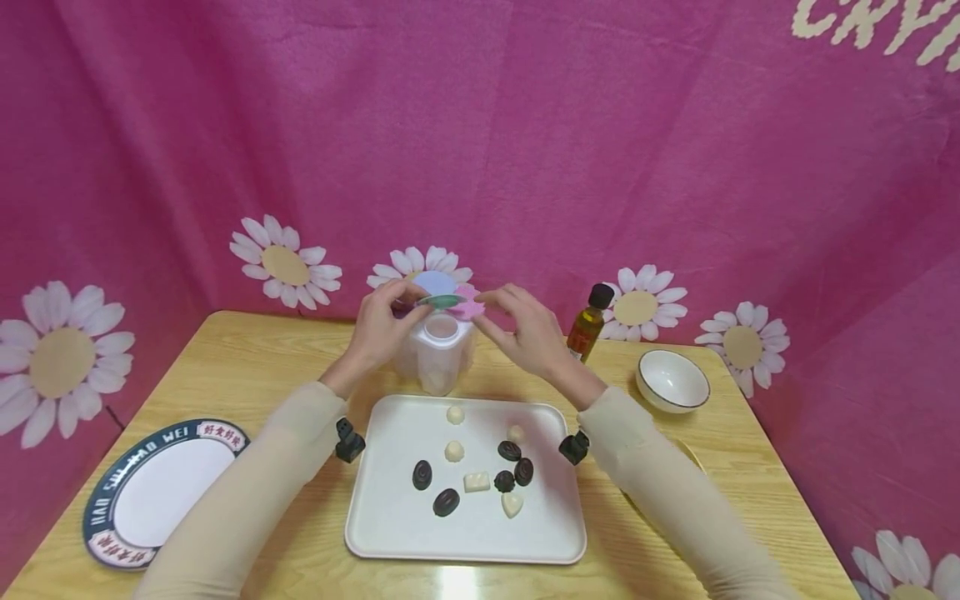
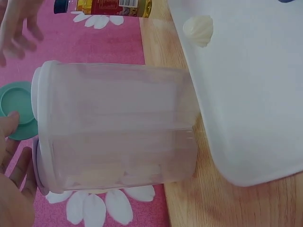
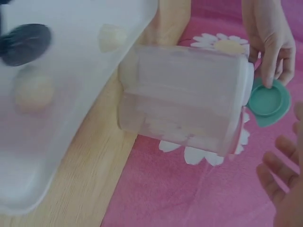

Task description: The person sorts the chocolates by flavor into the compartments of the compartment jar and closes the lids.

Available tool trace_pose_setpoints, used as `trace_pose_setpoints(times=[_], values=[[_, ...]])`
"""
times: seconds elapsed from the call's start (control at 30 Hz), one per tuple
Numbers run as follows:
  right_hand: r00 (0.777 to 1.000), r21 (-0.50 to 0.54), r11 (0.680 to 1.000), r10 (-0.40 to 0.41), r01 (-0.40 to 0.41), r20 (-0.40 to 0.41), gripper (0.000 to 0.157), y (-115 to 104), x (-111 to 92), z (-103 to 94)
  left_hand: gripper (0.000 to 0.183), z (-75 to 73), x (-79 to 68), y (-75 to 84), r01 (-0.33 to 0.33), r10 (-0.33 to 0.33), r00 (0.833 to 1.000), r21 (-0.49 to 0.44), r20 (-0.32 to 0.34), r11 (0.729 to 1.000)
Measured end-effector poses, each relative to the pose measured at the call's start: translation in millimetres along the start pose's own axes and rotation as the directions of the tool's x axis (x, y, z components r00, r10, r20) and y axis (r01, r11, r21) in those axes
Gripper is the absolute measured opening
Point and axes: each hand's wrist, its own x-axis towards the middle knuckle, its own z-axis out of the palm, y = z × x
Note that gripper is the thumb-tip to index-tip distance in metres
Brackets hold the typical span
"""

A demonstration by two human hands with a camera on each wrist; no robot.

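Note:
A translucent canister [image 1: 438,369] with several compartments stands upright behind the tray. Its front opening is uncovered. Held between the thumb and fingers of my left hand [image 1: 377,325] is a round green lid [image 3: 267,101], tilted just above that opening. Whether the lid is hinged to the canister, I cannot tell. My right hand [image 1: 530,327] is on the other side, its fingers spread and apart from the green lid in the right wrist view. Near its fingertips lies a pink lid [image 1: 468,305] on the canister top. A pale blue lid [image 1: 436,282] shows behind.
In front lies a white tray [image 1: 390,533] with dark chocolates [image 1: 446,502] and white chocolates [image 1: 476,482]. An oil bottle [image 1: 587,325] and a white bowl [image 1: 673,382] stand to the right. On the left is a dark-rimmed plate [image 1: 176,492]. A yellow-edged item is partly hidden by the right sleeve.

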Motion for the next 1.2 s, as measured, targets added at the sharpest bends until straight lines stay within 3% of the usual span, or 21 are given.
trace_pose_setpoints(times=[0.27, 0.7, 1.03, 1.2], values=[[0.998, -0.077, 0.996, 0.055, -0.054, 0.015, 0.039, -5.3, -53.0, -37.6, 0.016, -1.1, 0.4, 3.1, 0.044, -0.044, 0.999, 0.000, 0.021, 0.999], [0.987, -0.219, 0.964, 0.159, -0.153, 0.007, 0.052, 7.5, -164.2, -85.6, 0.017, -5.0, 1.9, 5.9, 0.061, -0.060, 0.998, -0.013, 0.017, 0.998], [0.951, -0.357, 0.890, 0.310, -0.284, 0.017, 0.071, 12.8, -244.1, -111.9, 0.018, -3.9, 1.5, 5.7, 0.074, -0.074, 0.997, -0.022, 0.035, 0.997], [0.921, -0.435, 0.833, 0.388, -0.340, 0.023, 0.088, 22.6, -280.9, -120.0, 0.018, -4.1, 1.7, 5.2, 0.073, -0.072, 0.997, -0.039, 0.029, 0.997]])
